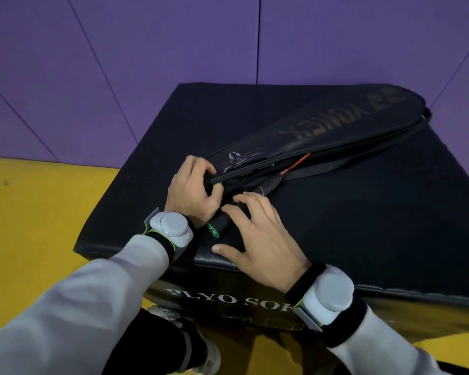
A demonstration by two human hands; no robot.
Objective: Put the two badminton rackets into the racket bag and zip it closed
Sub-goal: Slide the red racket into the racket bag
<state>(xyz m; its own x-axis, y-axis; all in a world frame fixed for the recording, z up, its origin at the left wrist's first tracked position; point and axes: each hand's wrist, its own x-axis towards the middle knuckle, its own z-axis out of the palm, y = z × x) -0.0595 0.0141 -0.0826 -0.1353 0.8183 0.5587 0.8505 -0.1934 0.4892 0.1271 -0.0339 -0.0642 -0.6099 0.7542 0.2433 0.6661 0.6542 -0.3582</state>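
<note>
- Black racket bag [322,128] lies across the plyo box [363,226], running near-left to far-right.
- Left hand [192,190] pinches the bag's open near edge.
- Right hand [257,234] rests spread on the protruding racket handle [222,221], not gripping.
- Likely step: seating rackets; next, push the handle inside, then zip.

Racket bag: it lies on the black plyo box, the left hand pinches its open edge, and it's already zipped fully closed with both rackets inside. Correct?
Not quite. In the head view the racket bag is not zipped closed: its side gapes open, and a racket handle with a red shaft sticks out under the right hand. The rest holds: it lies on the black plyo box, and the left hand pinches its open edge.
</note>
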